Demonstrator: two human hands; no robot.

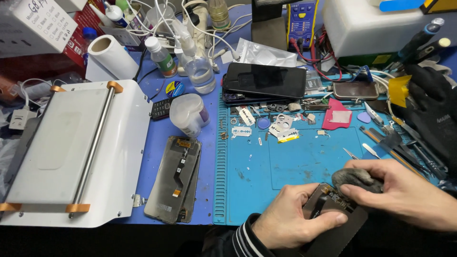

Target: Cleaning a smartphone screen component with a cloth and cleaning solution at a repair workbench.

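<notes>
My left hand [293, 216] grips a dark phone screen panel [339, 223] at the bottom of the view, thumb laid across its back. My right hand [404, 190] pinches a grey wad of cloth [354, 178] and presses it on the panel's upper end, where a small circuit strip shows. Both hands hover over the near edge of a blue work mat [295, 162].
Two more screen panels [173, 178] lie left of the mat. A white machine with a metal bar [71, 152] fills the left. A black phone [266, 81], small parts, razor blades, tweezers [404, 150], bottles [200, 71], a plastic cup [188, 114] and a multimeter [302, 19] crowd the back.
</notes>
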